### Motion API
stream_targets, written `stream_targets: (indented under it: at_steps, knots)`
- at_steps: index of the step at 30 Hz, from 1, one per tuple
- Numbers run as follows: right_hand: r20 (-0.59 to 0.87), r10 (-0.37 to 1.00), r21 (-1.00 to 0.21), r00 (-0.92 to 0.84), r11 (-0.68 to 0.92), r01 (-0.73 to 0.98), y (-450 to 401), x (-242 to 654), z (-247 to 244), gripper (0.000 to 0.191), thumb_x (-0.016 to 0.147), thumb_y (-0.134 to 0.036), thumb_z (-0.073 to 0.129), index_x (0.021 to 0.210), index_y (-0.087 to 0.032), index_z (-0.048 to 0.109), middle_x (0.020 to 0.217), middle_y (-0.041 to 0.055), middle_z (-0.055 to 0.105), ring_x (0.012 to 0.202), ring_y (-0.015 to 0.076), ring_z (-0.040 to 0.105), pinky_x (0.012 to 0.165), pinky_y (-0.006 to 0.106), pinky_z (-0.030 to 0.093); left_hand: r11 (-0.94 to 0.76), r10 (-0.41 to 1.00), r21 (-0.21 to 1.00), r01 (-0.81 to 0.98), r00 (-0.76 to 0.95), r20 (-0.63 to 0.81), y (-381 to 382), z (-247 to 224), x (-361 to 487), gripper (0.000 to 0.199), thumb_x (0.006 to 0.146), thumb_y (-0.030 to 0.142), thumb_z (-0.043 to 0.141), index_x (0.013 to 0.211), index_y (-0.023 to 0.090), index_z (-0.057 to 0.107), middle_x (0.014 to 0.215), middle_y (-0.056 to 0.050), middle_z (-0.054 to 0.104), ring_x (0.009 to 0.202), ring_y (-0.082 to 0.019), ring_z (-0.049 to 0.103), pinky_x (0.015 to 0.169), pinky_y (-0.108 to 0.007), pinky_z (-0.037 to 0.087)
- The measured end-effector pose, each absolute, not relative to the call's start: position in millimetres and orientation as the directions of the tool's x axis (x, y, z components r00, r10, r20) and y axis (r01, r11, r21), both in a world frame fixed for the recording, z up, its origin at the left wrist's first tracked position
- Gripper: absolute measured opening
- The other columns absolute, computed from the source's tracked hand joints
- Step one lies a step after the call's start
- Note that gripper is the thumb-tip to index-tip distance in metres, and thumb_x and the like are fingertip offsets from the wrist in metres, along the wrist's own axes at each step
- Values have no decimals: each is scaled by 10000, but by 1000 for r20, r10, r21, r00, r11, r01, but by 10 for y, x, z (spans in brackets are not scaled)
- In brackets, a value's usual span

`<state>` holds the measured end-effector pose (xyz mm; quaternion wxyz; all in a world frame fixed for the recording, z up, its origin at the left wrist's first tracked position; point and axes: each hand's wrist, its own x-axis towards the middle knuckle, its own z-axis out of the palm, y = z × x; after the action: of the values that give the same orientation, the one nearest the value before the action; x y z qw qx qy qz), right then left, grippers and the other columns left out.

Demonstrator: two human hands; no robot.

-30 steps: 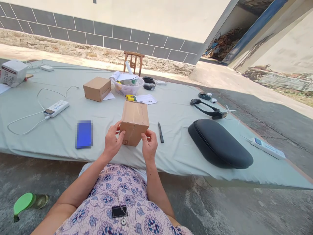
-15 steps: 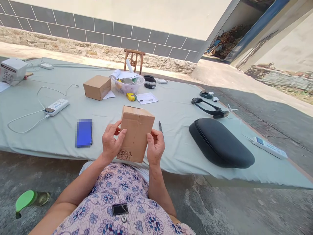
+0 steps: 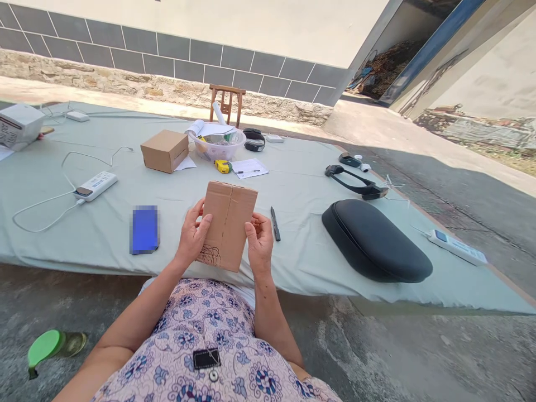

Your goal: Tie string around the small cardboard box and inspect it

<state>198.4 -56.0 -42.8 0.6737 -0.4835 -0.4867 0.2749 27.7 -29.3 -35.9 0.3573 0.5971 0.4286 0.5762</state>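
Observation:
A brown cardboard box (image 3: 228, 226) is held between my two hands near the table's front edge, with a broad seamed face toward me. Dark scribbled lines mark its lower left corner. My left hand (image 3: 195, 231) grips the left side, thumb on the face. On the right side, my right hand (image 3: 258, 241) holds the edge with its thumb in front; the fingers behind are partly hidden. A black pen (image 3: 275, 224) lies on the cloth just right of my right hand. To the left lies a phone with a blurred blue screen (image 3: 144, 229).
The cloth-covered table (image 3: 301, 262) bears another cardboard box (image 3: 164, 151), a plastic basket (image 3: 220, 151), a yellow tape measure (image 3: 223, 166) and paper (image 3: 250, 168). A black case (image 3: 377, 240), a headset (image 3: 355, 183) and power strips (image 3: 456, 247) are on the right. A green-lidded bottle (image 3: 54, 346) is at lower left.
The box has tilted in my hands: its top face, visible before, is now out of sight and the seamed face shows more squarely. Both hands still hold its sides.

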Motion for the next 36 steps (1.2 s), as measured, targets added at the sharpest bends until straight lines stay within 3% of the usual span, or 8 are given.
stream_targets:
  at_steps: [4,9,13,16,21,28,33,36]
  knots:
    - [372,897,-927,240,348,140,-580,2087,-450,484,876,-511,654,1286,-265,580,1187,67,616,946,167,603,844,324,539,-369,927,928,58,-54,372,-251,-373,313,622,946,629,481,1448,262,487,1377,-109,580,1289,-259,532,1095,-442,439]
    - [383,919,-903,-90,393,176,-594,2201,-502,649,893,-514,658,1480,-346,439,1571,63,420,1359,237,489,1084,403,478,-336,935,940,-53,-137,327,-157,-363,292,626,944,660,453,1438,274,465,1421,-92,565,1293,-244,544,1092,-415,455]
    - [416,869,-870,-267,466,160,-556,2193,-550,737,891,-564,645,1538,-345,369,1663,46,299,1540,257,277,1212,441,365,-304,936,945,-122,-225,272,-67,-370,199,587,961,629,447,1420,264,467,1430,-85,569,1308,-228,552,1098,-386,466]
    - [453,840,-840,-298,515,173,-517,2133,-598,712,917,-584,593,1545,-335,368,1667,40,295,1551,251,260,1252,446,302,-292,926,944,-153,-292,238,-37,-380,156,563,967,611,446,1402,256,477,1418,-83,583,1294,-221,565,1096,-381,474]
    - [511,853,-840,-104,522,150,-473,2022,-704,564,994,-561,445,1483,-285,484,1590,54,444,1483,233,405,1234,423,348,-268,918,955,-124,-334,214,-124,-411,217,480,995,516,436,1396,252,463,1409,-83,582,1288,-204,562,1100,-370,462]
    - [539,791,-842,289,496,211,-488,2134,-647,486,1034,-497,346,1293,-231,659,1353,72,672,1295,222,593,1126,421,457,-117,992,983,-139,-69,109,-486,-392,497,591,933,339,558,1471,214,348,1421,-145,543,1325,-246,536,1123,-449,438]
    - [514,755,-858,407,463,223,-412,2389,-582,487,1015,-522,351,1114,-208,709,1159,78,730,1111,219,656,998,400,501,6,964,959,-282,258,69,-791,-254,683,796,851,291,647,1540,245,251,1593,-133,373,1389,-271,494,1173,-448,395]
    - [440,767,-897,467,401,186,-348,2534,-626,515,991,-571,354,1001,-198,708,998,61,732,948,202,663,859,358,518,35,917,958,-286,390,82,-893,-191,697,784,841,279,637,1540,223,286,1636,-119,320,1412,-273,475,1173,-404,399]
